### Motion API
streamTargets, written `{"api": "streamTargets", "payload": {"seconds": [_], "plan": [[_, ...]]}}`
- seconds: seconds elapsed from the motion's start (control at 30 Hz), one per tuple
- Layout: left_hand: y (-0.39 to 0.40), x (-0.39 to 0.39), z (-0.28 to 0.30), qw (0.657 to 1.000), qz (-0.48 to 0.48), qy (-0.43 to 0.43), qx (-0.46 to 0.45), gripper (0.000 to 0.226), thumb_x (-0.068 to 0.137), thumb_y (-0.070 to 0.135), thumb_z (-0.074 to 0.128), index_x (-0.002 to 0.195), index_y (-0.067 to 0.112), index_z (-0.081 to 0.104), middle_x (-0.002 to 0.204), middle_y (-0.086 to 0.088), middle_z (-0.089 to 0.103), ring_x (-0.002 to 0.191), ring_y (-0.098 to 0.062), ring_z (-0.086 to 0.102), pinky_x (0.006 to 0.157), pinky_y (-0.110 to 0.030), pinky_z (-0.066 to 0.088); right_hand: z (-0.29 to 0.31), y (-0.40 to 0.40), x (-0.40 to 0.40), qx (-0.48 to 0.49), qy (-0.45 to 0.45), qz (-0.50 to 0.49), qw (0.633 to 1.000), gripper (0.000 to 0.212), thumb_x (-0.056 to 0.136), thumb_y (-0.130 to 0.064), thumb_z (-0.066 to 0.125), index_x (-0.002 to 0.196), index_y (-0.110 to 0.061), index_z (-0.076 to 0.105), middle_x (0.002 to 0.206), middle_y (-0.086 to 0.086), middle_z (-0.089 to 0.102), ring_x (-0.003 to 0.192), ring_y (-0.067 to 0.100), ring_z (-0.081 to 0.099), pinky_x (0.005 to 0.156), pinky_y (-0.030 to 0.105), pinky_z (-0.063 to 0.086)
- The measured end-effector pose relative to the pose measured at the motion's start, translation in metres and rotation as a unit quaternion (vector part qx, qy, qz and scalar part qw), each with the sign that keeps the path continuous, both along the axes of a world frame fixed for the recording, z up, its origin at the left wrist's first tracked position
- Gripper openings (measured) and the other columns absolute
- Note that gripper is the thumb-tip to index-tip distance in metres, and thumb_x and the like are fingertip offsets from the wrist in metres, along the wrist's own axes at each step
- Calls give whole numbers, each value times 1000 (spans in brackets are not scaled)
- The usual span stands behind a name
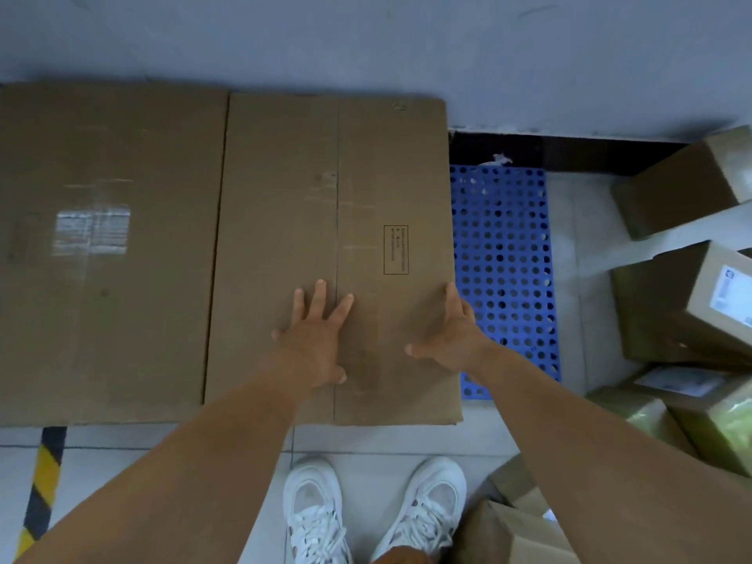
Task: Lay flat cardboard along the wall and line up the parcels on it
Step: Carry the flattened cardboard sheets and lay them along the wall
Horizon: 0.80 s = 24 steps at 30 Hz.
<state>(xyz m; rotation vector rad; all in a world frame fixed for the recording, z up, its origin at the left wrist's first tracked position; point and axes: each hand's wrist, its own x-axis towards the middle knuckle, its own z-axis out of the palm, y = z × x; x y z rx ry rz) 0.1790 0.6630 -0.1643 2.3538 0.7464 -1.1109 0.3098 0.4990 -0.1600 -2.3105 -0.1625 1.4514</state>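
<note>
Evidently, the flat cardboard (333, 246) is pressed to the floor against the wall (366, 46) by the spread left hand (315, 339), while the right hand (449, 335), fingers straight, steadies its edge so it lies aligned.

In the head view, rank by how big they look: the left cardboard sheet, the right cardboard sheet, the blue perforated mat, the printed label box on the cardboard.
1-2. Left cardboard sheet and right cardboard sheet: alike, left cut off by the frame, so unranked.
3. Blue perforated mat, partly covered.
4. Printed label box.

Bare forearms, no sleeves; white lace-up trainers (374, 510) with mesh toes.
</note>
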Motion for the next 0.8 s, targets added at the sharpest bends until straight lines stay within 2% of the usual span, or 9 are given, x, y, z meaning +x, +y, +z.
{"api": "streamTargets", "payload": {"seconds": [0.1, 0.23, 0.3, 0.37, 0.47, 0.6, 0.8], "plan": [[1, 9, 15, 1000, 9, -20, 21, 113, 77, 42, 74, 149, 37, -13, 157, 0, -26, 146, -26, -17, 114, -57, 19, 16, -6, -1, 20, -21, -48, 998, 113, 83, -29, 72, 151, -23, -17, 160, -2, -10, 147, 18, 10, 111, 35, 30], [-11, 33, 58, 992, 42, -113, 21, 101, 85, 41, 67, 152, 31, -8, 160, -3, -11, 148, -23, -4, 118, -47, 15, 52, -17, -7, 31, -73, -122, 989, 95, 92, -35, 61, 154, -20, -10, 161, -1, -10, 148, 17, 7, 106, 33, 34], [-23, 47, 83, 986, 52, -156, 10, 94, 87, 38, 64, 152, 28, -4, 161, -2, -7, 148, -21, 1, 118, -44, 17, 73, -26, -9, 34, -106, -156, 981, 91, 93, -37, 59, 154, -18, -5, 162, 0, -6, 148, 18, 6, 110, 36, 31], [-39, 58, 105, 982, 50, -184, -4, 90, 88, 36, 63, 153, 26, 0, 161, -2, -5, 148, -21, 5, 117, -41, 18, 97, -37, -11, 27, -128, -197, 972, 86, 94, -38, 57, 154, -17, 0, 161, 2, -2, 147, 21, 12, 112, 41, 31], [-69, 77, 137, 974, 20, -221, -46, 87, 88, 32, 63, 153, 22, 6, 161, -6, 0, 147, -22, 7, 117, -34, 16, 135, -60, -12, 23, -153, -259, 953, 83, 93, -39, 57, 154, -15, 7, 161, 4, 5, 144, 23, 22, 111, 44, 32], [-116, 97, 183, 965, -56, -242, -88, 84, 91, 33, 60, 153, 21, 5, 161, -7, 2, 148, -18, 5, 115, -30, 11, 186, -104, -16, 1, -193, -324, 926, 80, 93, -39, 56, 153, -10, 12, 159, 7, 12, 146, 21, 18, 115, 35, 21], [-195, 114, 239, 946, -152, -251, -137, 81, 94, 43, 53, 153, 28, 0, 161, 2, 0, 148, -17, 1, 118, -39, 13, 247, -188, -37, -28, -205, -457, 865, 78, 94, -37, 55, 153, -11, 12, 160, 5, 11, 146, 20, 18, 116, 34, 21]]}}
